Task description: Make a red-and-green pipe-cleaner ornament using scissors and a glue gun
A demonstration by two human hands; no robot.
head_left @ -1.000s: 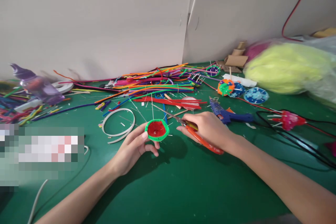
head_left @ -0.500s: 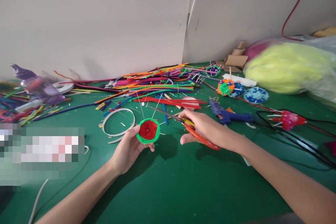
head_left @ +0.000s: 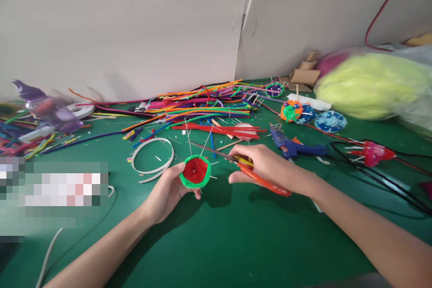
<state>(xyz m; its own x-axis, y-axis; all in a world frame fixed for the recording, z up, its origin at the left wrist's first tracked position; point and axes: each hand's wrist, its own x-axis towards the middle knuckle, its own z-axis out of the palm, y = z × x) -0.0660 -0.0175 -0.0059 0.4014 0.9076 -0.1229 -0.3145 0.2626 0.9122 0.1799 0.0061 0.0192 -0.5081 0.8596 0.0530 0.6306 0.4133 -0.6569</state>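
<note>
My left hand (head_left: 170,192) is closed on a round craft piece (head_left: 195,171) with a red coiled middle and a green rim, thumb on its left edge. Several thin white sticks stand out from the rim, two long ones upward and short ones to the right. My right hand (head_left: 261,166) grips scissors (head_left: 265,182) with orange and yellow handles. Their blades point left, across or close to the long sticks above the rim; whether they touch, I cannot tell. Behind both hands lie red pipe cleaners (head_left: 219,129).
A white ring-shaped strip (head_left: 132,160) lies left of my left hand. Blue glue gun (head_left: 297,147) and black cables (head_left: 371,182) are on the right. Pipe cleaners (head_left: 202,110) are heaped along the wall, a purple bottle (head_left: 50,110) stands left, and a bag of yellow material (head_left: 367,85) sits at back right.
My left hand has shifted the round piece slightly right and down, nearer the scissors. The scissors have turned a little, their handles lower and further right. Both hands keep their hold.
</note>
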